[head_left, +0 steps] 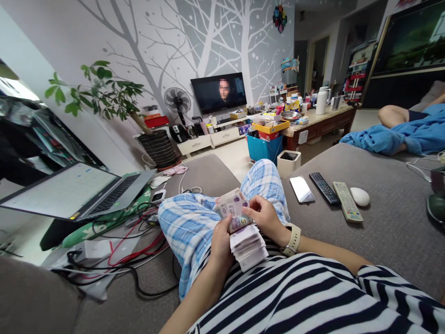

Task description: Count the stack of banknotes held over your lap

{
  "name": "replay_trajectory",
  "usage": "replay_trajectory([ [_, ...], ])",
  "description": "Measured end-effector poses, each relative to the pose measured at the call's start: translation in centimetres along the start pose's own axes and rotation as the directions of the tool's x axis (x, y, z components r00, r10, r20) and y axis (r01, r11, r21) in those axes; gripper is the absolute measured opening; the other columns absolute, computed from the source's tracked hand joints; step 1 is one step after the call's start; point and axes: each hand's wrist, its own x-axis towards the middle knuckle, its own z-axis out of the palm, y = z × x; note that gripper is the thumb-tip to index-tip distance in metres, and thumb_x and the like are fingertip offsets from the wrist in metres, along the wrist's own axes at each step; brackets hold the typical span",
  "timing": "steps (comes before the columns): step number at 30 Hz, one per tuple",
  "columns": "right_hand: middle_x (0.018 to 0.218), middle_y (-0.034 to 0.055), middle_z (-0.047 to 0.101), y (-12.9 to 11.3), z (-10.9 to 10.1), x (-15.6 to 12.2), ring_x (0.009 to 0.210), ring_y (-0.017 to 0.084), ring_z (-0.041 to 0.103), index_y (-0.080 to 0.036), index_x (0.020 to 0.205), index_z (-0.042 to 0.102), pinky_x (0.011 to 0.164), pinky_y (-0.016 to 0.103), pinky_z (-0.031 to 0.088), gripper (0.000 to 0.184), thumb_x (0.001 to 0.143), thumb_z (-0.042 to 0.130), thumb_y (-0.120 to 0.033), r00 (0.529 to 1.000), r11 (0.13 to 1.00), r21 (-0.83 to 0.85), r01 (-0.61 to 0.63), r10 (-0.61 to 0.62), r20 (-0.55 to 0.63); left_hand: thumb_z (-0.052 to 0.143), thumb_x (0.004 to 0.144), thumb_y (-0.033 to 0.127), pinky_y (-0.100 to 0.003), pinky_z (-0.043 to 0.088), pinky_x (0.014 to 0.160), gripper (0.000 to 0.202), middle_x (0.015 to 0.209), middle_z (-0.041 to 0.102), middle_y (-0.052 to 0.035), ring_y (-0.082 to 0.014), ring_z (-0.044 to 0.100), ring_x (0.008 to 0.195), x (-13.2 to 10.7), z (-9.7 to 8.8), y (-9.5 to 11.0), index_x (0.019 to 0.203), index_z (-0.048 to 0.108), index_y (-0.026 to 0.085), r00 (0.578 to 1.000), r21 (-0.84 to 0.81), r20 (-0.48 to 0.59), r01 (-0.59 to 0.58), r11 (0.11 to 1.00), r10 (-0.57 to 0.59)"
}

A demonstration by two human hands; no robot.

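Note:
Above my lap I hold a thick stack of banknotes (239, 218), folded so that its lower part hangs toward my striped shirt. My left hand (221, 239) is closed around the stack's left side, its thumb on the face of the top note. A figure 5 shows on that purplish note. My right hand (262, 214) pinches the upper right edge of the notes between thumb and fingers. A pale watch (292, 240) is on my right wrist. The fingers behind the stack are hidden.
On the sofa to my right lie a phone (302, 189), a black remote (324, 188), a beige remote (347, 202) and a white mouse (360, 196). A laptop (114, 197) and tangled cables (134, 260) are at my left. Another person's leg (394, 115) rests on the far right.

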Motion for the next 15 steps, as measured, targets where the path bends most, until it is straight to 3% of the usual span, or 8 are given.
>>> replay_trajectory([
  [8, 0.068, -0.0023, 0.052, -0.5, -0.1, -0.4, 0.061, 0.013, 0.045, -0.02, 0.072, 0.054, 0.059, 0.027, 0.038, 0.018, 0.079, 0.064, -0.033, 0.995, 0.996, -0.046, 0.079, -0.082, -0.065, 0.063, 0.077, 0.032, -0.03, 0.054, 0.076, 0.021, 0.083, 0.075, -0.0073, -0.0215, 0.069, 0.08, 0.7, -0.3, -0.4, 0.082, 0.071, 0.013, 0.999, -0.015, -0.05, 0.015, 1.0, -0.016],
  [11, 0.07, -0.0012, 0.052, -0.7, -0.2, -0.7, 0.063, 0.013, 0.045, -0.02, 0.072, 0.056, 0.06, 0.027, 0.039, 0.017, 0.08, 0.064, -0.033, 0.987, 0.99, -0.032, 0.134, -0.136, -0.083, 0.062, 0.076, 0.032, -0.029, 0.053, 0.072, 0.02, 0.082, 0.075, -0.0069, -0.0212, 0.068, 0.077, 0.6, -0.3, -0.2, 0.078, 0.07, 0.014, 0.998, -0.009, -0.062, 0.012, 1.0, -0.013],
  [15, 0.066, -0.002, 0.053, -1.0, -0.2, -1.2, 0.06, 0.013, 0.045, -0.02, 0.075, 0.059, 0.058, 0.027, 0.038, 0.017, 0.081, 0.064, -0.034, 0.99, 0.984, 0.11, 0.142, -0.143, 0.004, 0.064, 0.067, 0.019, -0.026, 0.048, 0.065, 0.008, 0.072, 0.072, -0.0042, -0.0196, 0.063, 0.07, 0.4, -0.7, 0.0, 0.068, 0.07, 0.014, 0.989, 0.152, -0.1, -0.094, 0.984, 0.11],
])
